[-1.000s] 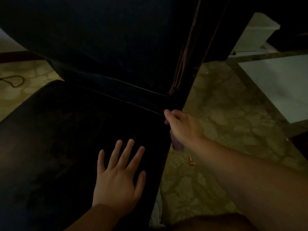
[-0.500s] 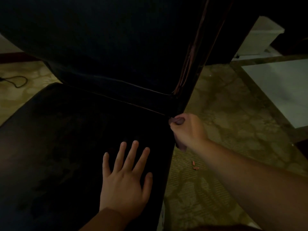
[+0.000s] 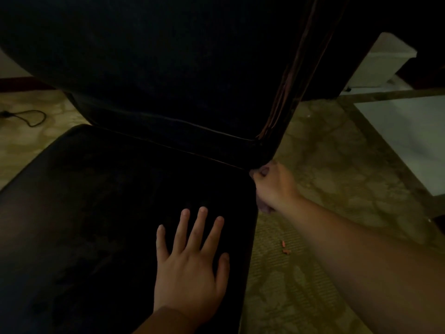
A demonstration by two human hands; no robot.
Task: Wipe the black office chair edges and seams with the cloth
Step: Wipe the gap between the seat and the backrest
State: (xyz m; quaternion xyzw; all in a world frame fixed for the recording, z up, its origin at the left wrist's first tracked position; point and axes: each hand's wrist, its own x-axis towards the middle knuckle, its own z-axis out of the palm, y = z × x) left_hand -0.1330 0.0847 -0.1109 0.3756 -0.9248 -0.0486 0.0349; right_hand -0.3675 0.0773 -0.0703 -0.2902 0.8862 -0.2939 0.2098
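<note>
Right hand (image 3: 274, 186) has slid off the seat top to the right edge at the far corner seam of the black office chair (image 3: 120, 213) — fingers bunched round the cloth (image 3: 263, 208), edge wiping underway; left hand (image 3: 190, 268) flat, fingers spread.

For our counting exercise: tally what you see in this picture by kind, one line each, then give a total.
Hands: 2, left hand flat on the seat, right hand gripping the cloth
Cloths: 1
Black office chairs: 1
Black cables on the floor: 1
Small orange bits on the floor: 2
Total: 7
</note>
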